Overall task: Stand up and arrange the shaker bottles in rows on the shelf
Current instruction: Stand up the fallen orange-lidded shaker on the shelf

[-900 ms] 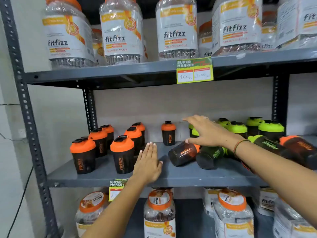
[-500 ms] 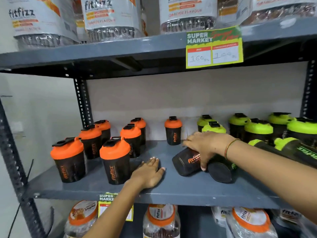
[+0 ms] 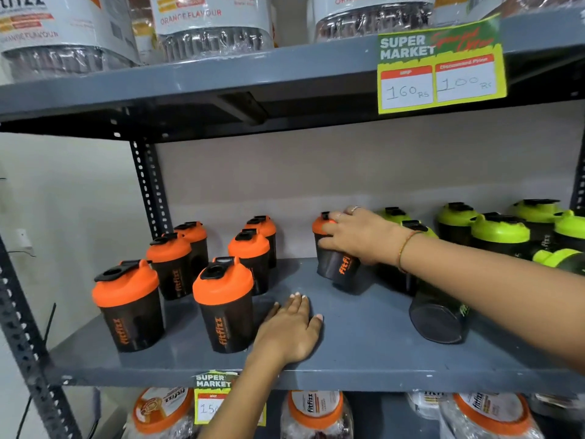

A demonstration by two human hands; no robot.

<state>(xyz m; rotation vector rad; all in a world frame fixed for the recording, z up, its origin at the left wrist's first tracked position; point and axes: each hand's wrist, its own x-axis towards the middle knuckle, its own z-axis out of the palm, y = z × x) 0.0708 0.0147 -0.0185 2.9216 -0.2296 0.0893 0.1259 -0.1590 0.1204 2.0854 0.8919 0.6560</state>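
My right hand (image 3: 357,239) grips an orange-lidded black shaker bottle (image 3: 340,270) from above. The bottle is tilted, almost upright, with its base just off the grey shelf (image 3: 364,343). My left hand (image 3: 288,334) lies flat on the shelf's front part and holds nothing. Several orange-lidded bottles (image 3: 221,305) stand upright in two rows on the left. A green-lidded bottle (image 3: 438,318) lies on its side under my right forearm, base towards me. Another green one (image 3: 557,259) lies at the far right. Upright green-lidded bottles (image 3: 500,232) stand at the back right.
Large fitfizz jars (image 3: 215,30) fill the shelf above, and more jars (image 3: 316,413) stand below. A green price tag (image 3: 440,74) hangs from the upper shelf edge. A perforated upright post (image 3: 145,185) bounds the back left. Bare shelf lies between the two hands.
My right hand closed on the lying orange-lidded bottle and tipped it up towards the back. My left hand stayed on the shelf. The view moved closer.
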